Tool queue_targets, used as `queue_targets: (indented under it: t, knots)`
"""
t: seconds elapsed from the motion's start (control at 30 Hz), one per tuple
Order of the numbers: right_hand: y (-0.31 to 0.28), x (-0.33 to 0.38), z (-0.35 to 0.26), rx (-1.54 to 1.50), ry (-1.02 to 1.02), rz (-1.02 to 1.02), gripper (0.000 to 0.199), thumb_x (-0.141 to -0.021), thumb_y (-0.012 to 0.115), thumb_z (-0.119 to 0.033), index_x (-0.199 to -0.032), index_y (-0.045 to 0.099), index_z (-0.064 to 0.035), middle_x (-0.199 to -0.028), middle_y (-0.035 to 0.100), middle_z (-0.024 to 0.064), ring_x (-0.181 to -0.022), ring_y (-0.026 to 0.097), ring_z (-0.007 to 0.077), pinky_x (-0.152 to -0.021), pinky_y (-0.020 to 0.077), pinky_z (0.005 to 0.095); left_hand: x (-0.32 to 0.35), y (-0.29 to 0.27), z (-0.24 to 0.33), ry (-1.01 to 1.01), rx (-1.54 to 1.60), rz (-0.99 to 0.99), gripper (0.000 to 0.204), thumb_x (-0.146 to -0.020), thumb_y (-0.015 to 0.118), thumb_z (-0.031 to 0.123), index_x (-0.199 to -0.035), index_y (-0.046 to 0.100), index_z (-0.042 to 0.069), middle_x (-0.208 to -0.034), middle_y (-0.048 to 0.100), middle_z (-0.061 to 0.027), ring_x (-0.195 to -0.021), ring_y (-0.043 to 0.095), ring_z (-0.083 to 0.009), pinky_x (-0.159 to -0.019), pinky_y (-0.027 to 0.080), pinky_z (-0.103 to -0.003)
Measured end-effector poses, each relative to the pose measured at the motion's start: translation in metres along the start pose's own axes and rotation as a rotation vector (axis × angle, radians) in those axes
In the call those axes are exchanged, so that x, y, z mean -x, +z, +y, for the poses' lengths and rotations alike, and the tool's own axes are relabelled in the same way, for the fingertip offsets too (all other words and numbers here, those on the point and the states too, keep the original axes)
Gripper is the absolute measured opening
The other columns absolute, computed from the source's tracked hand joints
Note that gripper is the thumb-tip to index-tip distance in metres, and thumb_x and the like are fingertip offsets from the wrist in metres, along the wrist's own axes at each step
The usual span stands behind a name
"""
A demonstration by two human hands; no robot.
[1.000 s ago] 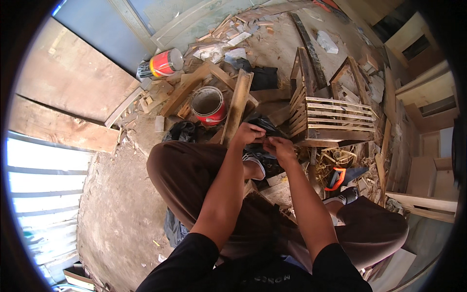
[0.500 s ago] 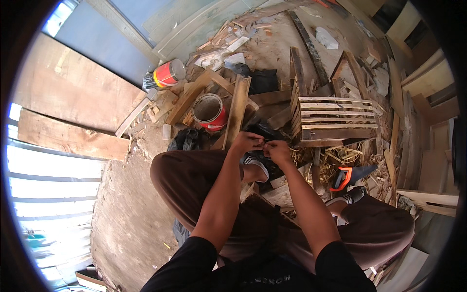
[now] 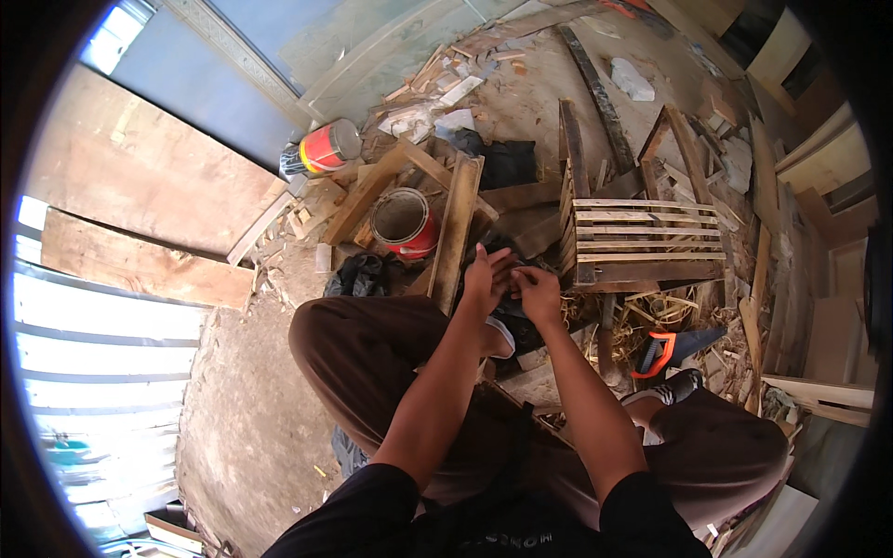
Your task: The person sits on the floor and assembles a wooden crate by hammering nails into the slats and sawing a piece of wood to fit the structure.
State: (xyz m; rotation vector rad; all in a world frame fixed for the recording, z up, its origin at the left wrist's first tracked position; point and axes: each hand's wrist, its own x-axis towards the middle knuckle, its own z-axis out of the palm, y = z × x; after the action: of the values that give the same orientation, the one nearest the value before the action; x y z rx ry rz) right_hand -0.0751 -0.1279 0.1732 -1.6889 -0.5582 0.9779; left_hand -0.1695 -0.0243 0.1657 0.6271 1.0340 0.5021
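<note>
Two hands touch black plastic (left grip spread).

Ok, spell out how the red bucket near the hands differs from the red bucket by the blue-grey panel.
The near bucket stands roughly upright, its open mouth facing up; the far bucket lies on its side. The near bucket's outside shows mainly red, while the far bucket also shows a yellow band beside its red. Both are round-bodied and partly red.
</note>
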Motion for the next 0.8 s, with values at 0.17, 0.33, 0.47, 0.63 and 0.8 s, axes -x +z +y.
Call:
queue_targets:
  t: [0.17, 0.33, 0.47, 0.63, 0.8]
  knots:
    - [-0.001, -0.006, 0.0, 0.342, -0.246, -0.018, 0.028, -0.095, 0.068, -0.002, -0.122, 0.074, -0.0012, -0.105, 0.075, 0.024, -0.098, 0.073, 0.036, -0.08, 0.0599, 0.0423, 0.006, -0.001, -0.001, -0.172, 0.414, -0.161, 0.059, -0.117, 0.027, 0.041, -0.144, 0.056, -0.002, -0.144, 0.062, -0.017, -0.133, 0.056, -0.0286, -0.108, 0.045, -0.038]
    - [0.003, 0.012, -0.036, 0.392, -0.269, -0.022, 0.035, -0.095, 0.069, -0.005, -0.13, 0.07, -0.0037, -0.11, 0.074, 0.0271, -0.105, 0.072, 0.0427, -0.085, 0.059, 0.0481, -0.001, -0.014, -0.007, -0.199, 0.483, -0.097, 0.056, -0.117, 0.029, 0.038, -0.145, 0.055, -0.003, -0.149, 0.057, -0.0169, -0.135, 0.056, -0.0297, -0.111, 0.046, -0.042]
    - [0.004, 0.01, -0.036, 0.408, -0.183, 0.069, 0.031, -0.098, 0.066, -0.007, -0.129, 0.069, -0.003, -0.113, 0.074, 0.0263, -0.106, 0.072, 0.0431, -0.087, 0.0594, 0.0478, -0.002, -0.015, -0.003, -0.116, 0.669, 0.03, 0.052, -0.116, 0.034, 0.033, -0.144, 0.053, -0.006, -0.144, 0.061, -0.0217, -0.139, 0.055, -0.0337, -0.116, 0.048, -0.043]
    - [0.005, 0.01, -0.019, 0.594, -0.46, 0.099, 0.03, -0.098, 0.069, -0.006, -0.128, 0.07, -0.0018, -0.118, 0.074, 0.023, -0.102, 0.075, 0.037, -0.083, 0.06, 0.0433, 0.006, -0.025, 0.026, 0.035, 0.606, -0.047, 0.05, -0.115, 0.036, 0.028, -0.148, 0.045, -0.007, -0.149, 0.056, -0.024, -0.142, 0.053, -0.035, -0.123, 0.044, -0.045]
    - [0.005, 0.024, -0.047, 0.247, -0.394, 0.119, 0.023, -0.098, 0.067, -0.004, -0.121, 0.073, -0.0023, -0.121, 0.072, 0.0202, -0.1, 0.074, 0.0372, -0.082, 0.0597, 0.042, 0.033, -0.017, 0.051, 0.114, 0.488, -0.13, 0.051, -0.116, 0.035, 0.029, -0.151, 0.043, -0.008, -0.155, 0.05, -0.0245, -0.144, 0.051, -0.0354, -0.123, 0.043, -0.046]
